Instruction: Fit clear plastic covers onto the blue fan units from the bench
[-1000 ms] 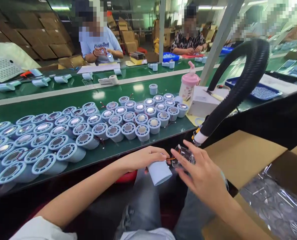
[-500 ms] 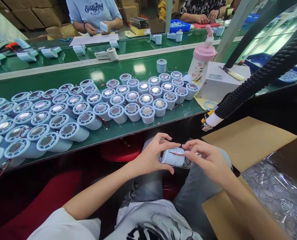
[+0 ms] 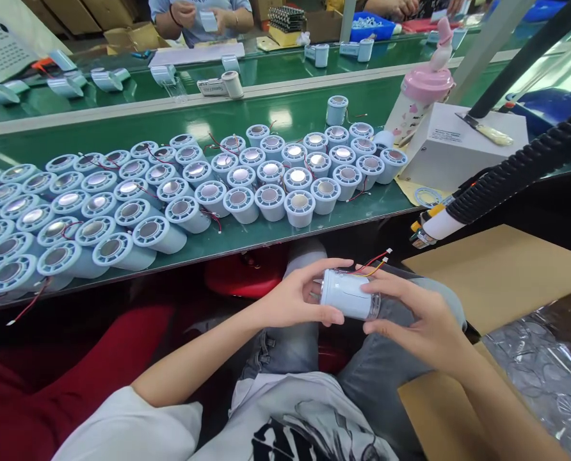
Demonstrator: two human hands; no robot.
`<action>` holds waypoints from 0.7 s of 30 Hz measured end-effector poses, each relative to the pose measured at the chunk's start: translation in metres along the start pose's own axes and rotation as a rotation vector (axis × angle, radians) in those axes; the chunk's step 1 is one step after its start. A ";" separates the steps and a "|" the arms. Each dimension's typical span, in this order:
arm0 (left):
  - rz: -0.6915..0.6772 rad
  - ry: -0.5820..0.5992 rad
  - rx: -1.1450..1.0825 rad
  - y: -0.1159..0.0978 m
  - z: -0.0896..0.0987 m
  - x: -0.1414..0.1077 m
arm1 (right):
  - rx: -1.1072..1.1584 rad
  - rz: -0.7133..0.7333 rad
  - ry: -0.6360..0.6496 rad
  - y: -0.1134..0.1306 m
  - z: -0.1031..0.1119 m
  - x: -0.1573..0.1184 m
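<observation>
Above my lap, a light-blue cylindrical housing point(image 3: 347, 294) lies on its side between my two hands, with a clear plastic piece point(image 3: 374, 306) around its right end. My left hand point(image 3: 309, 294) grips the left end, thumb below and fingers over the top. At the right end, my right hand point(image 3: 405, 301) holds it between the thumb and the fingers. Thin red and yellow wires point(image 3: 376, 261) with small white plugs stick up from the top side. Part of the housing is hidden behind my fingers.
Many similar blue housings point(image 3: 299, 208) stand in rows on the green bench point(image 3: 276, 240). A black corrugated hose point(image 3: 520, 166) with a nozzle hangs at right. Below it stands an open carton point(image 3: 497, 275) of clear plastic parts point(image 3: 545, 365). A pink-lidded cup point(image 3: 422, 96) and a co-worker point(image 3: 201, 19) are beyond.
The housing has turned in my hands; its wires now point up and outward rather than lying across its front. My right fingers have moved from the wires to the right end.
</observation>
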State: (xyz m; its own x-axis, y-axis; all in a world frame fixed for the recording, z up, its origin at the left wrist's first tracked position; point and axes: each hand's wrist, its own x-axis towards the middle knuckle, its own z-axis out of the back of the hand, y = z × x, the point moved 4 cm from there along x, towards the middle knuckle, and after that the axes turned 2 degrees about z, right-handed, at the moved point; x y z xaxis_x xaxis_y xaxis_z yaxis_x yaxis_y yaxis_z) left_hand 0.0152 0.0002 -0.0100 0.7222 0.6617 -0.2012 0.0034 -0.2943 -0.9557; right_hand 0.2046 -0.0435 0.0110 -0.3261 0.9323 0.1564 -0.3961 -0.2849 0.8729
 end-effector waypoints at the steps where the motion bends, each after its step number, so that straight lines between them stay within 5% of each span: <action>1: -0.022 -0.004 0.049 -0.003 0.000 -0.002 | 0.051 -0.025 0.009 -0.001 -0.001 -0.001; 21: -0.256 0.025 0.366 -0.025 -0.004 -0.013 | 0.682 -0.369 0.111 -0.007 -0.012 -0.002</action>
State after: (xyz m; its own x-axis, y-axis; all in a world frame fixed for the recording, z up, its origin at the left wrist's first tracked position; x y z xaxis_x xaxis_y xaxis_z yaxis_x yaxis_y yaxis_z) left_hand 0.0083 -0.0036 0.0170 0.7467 0.6631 0.0532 -0.0573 0.1437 -0.9880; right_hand 0.1981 -0.0461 -0.0011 -0.3741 0.9021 -0.2153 0.1071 0.2726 0.9562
